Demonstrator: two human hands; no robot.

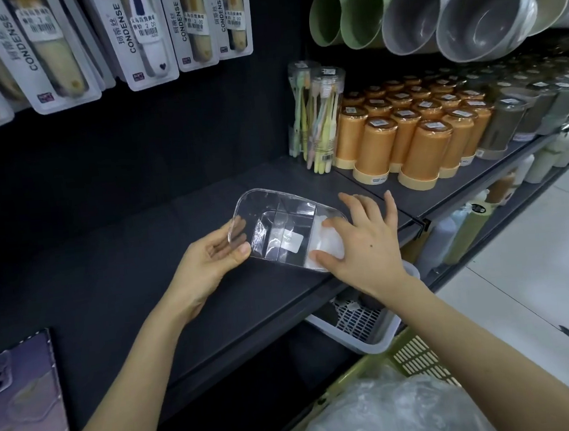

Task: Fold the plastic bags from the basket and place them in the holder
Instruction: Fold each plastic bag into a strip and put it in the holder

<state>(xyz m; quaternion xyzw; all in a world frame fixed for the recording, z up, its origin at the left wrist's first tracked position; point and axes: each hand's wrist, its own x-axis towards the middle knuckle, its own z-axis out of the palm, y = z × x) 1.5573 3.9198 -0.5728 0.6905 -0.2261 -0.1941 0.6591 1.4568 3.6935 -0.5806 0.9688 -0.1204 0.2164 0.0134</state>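
Note:
A clear plastic holder point(269, 213) with inner dividers lies tilted on the dark shelf point(115, 264). My left hand point(208, 259) grips its left end, thumb on the rim and fingers behind the wall. My right hand point(364, 239) presses a folded white plastic bag point(330, 242) into the holder's right compartment, thumb and forefinger on the bag, the other fingers spread over the rim. A yellow-green basket point(412, 355) at the bottom right holds crumpled clear plastic bags point(390, 415).
Orange cups point(403, 139) and a toothbrush tube point(323, 119) stand on the shelf to the right. Packaged goods point(143, 35) and mugs point(479, 16) hang above. A white basket point(361, 325) sits under the shelf. A phone point(21, 406) lies at the left.

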